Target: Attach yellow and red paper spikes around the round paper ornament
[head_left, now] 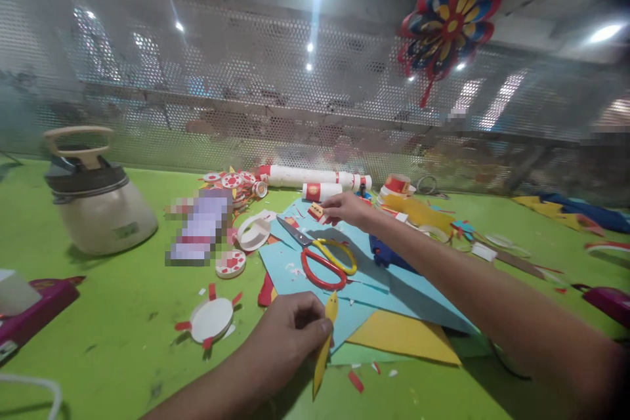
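Observation:
Near the front, my left hand (295,328) pinches a narrow yellow paper strip (325,348) with pointed ends and small dark dots near its top. Farther back, my right hand (347,210) is closed on a small red and cream piece (317,212) above light blue paper. Between the hands, scissors (325,262) with one red and one yellow handle lie on the blue paper (367,275), blades parted and pointing to the back left. A yellow sheet (403,338) lies at the right front of the blue paper.
A white jug (103,210) stands at the left. White round lids (211,319) with red tabs, a phone-like pixelated object (201,226), white rolls (305,177) and tape rings (256,231) lie around. A paper flower (453,26) hangs above right.

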A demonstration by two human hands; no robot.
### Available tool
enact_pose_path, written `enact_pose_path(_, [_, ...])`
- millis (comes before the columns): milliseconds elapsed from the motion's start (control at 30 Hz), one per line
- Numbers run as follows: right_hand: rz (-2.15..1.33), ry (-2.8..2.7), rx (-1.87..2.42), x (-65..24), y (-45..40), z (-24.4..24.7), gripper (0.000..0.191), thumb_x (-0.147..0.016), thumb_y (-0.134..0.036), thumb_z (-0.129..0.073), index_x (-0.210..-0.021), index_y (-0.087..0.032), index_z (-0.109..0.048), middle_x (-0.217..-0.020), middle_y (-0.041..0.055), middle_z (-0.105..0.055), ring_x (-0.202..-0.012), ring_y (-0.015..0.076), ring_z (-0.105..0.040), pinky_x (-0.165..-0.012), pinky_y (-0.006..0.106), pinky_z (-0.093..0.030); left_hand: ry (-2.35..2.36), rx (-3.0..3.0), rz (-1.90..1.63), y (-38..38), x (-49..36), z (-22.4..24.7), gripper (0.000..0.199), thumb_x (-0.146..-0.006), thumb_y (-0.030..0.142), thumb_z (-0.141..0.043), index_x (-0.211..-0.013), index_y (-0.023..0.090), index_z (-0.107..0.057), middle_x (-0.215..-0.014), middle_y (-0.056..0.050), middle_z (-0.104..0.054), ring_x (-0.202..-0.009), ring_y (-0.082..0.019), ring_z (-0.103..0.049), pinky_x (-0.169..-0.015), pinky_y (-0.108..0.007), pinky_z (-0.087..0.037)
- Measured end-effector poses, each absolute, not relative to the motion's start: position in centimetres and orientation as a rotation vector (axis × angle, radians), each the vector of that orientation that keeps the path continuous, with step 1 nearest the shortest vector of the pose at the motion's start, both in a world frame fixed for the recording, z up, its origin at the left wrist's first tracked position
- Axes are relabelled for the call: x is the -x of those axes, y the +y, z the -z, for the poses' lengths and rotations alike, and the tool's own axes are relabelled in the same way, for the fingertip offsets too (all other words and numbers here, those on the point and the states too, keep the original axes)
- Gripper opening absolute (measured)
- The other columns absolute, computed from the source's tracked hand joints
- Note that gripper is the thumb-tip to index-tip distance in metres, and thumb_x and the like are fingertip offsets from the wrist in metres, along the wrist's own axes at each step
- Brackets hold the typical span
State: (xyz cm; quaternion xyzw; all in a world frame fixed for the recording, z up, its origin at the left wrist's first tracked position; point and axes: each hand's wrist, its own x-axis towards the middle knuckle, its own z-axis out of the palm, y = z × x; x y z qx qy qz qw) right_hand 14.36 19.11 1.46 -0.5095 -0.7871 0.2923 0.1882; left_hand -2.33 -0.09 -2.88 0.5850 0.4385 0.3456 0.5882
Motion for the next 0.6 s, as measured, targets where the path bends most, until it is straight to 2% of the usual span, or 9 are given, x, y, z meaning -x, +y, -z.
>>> enact_pose_path(67, [-0.952,-2.088,1.361,-15.2,17.2,-1.7,0.022,-0.087,-0.014,-0.05,-0.104,-0.007,-0.062,-0.07,0.0047,-0.065,-0.06,0.0113,-0.06,-0.065,0.028,-0.053,1.018,-1.343,-0.813,-0.2,2.3,2.6,0.019,-0.073,0.032,-0.059,-0.064,0.017,-0.052,-0.059,0.0,-0.051,-0.055,-0.012,-0.046,-0.056,-0.027,-0.035])
enact_pose_path(167, [-1.111,-1.932,1.266,-16.5,14.2,-2.0,0.023,-0.081,-0.017,-0.056,-0.1,-0.009,-0.065,-0.062,0.0025,-0.063,-0.053,0.0104,-0.056,-0.06,0.028,-0.051,1.005,-1.295,-0.822,-0.2,2.3,2.1,0.021,-0.072,0.034,-0.062,-0.065,0.016,-0.053,-0.06,-0.002,-0.056,-0.055,-0.012,-0.048,-0.056,-0.027,-0.037])
enact_pose_path(400, [-1.312,-1.743,1.175,-18.7,7.7,-1.9,0.02,-0.072,-0.026,-0.068,-0.085,-0.012,-0.068,-0.058,-0.0001,-0.057,-0.049,0.0079,-0.046,-0.049,0.024,-0.037,1.035,-1.232,-0.943,0.5,3.1,2.0,0.019,-0.074,0.033,-0.065,-0.07,0.016,-0.057,-0.069,-0.003,-0.061,-0.06,-0.011,-0.052,-0.06,-0.025,-0.04])
enact_pose_path(500, [-1.344,-1.763,1.151,-18.5,5.6,-1.5,0.014,-0.072,-0.027,-0.068,-0.073,-0.014,-0.066,-0.057,-0.0016,-0.056,-0.05,0.0073,-0.045,-0.05,0.023,-0.035,0.996,-1.197,-0.995,0.7,3.2,2.0,0.017,-0.075,0.033,-0.066,-0.074,0.017,-0.059,-0.073,-0.001,-0.061,-0.066,-0.012,-0.054,-0.063,-0.024,-0.041])
enact_pose_path(600, [-1.394,-1.832,1.177,-17.9,4.6,-1.2,0.015,-0.072,-0.028,-0.068,-0.07,-0.014,-0.065,-0.056,-0.0023,-0.055,-0.05,0.0071,-0.045,-0.05,0.022,-0.035,0.959,-1.202,-0.992,0.6,3.1,1.8,0.016,-0.074,0.032,-0.067,-0.076,0.017,-0.062,-0.075,-0.002,-0.062,-0.067,-0.013,-0.055,-0.065,-0.025,-0.041])
